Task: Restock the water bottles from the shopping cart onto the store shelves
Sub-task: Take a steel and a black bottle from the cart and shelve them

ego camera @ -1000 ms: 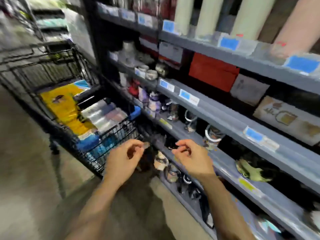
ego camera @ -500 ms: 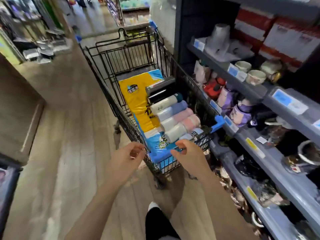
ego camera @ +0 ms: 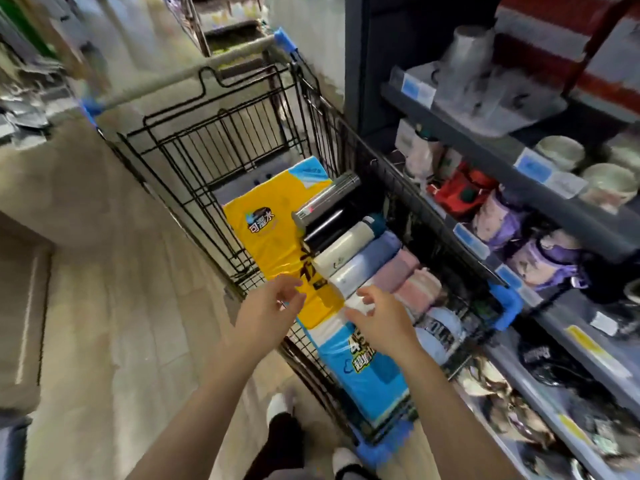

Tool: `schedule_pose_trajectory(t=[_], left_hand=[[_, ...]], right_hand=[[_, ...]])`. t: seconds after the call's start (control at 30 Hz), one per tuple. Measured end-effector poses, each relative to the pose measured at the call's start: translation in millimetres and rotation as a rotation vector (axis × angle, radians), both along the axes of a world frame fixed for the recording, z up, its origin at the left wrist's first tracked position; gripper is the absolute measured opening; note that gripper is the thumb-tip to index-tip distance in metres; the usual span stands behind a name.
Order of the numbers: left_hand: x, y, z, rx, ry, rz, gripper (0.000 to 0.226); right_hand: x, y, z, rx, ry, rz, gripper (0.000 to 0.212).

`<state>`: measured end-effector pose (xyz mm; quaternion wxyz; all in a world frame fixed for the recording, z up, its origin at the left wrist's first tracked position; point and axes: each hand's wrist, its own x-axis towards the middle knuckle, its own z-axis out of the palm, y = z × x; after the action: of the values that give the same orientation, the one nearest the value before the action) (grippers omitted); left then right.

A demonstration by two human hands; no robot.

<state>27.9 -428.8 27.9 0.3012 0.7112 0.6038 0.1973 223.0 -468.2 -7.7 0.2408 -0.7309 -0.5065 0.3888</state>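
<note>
Store aisle flooring runs under a shopping cart [ego camera: 221, 140] parked ahead of both hands. Left hand [ego camera: 266, 315] and right hand [ego camera: 381, 323] hover apart, fingers spread, holding nothing. Water bottles [ego camera: 349, 251] lie side by side just beyond the right hand, beside a yellow pack [ego camera: 273, 237]. Pulling one could roll its neighbours. Shelves [ego camera: 568, 202] right of the hands look crowded with mugs [ego camera: 606, 185], leaving little room.

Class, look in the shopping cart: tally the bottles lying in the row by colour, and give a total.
Steel: 1
Black: 1
Cream: 1
Blue: 1
Pink: 2
Total: 6 clearly in view; others may be hidden behind the right hand.
</note>
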Motion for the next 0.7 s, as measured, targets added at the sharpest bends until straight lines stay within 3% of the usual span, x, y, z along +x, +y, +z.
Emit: schedule_pose_trajectory(t=[0.23, 0.47, 0.7], left_hand=[[18, 155, -52, -0.027, -0.041, -0.226, 0.035], [18, 278, -85, -0.031, 0.04, -0.391, 0.036], [84, 351, -129, -0.02, 0.195, -0.48, 0.071]], right_hand=[[-17, 98, -30, -0.085, -0.132, -0.231, 0.054], [-54, 176, -52, -0.269, -0.127, -0.379, 0.068], [-54, 187, -71, -0.38, -0.099, -0.497, 0.071]])
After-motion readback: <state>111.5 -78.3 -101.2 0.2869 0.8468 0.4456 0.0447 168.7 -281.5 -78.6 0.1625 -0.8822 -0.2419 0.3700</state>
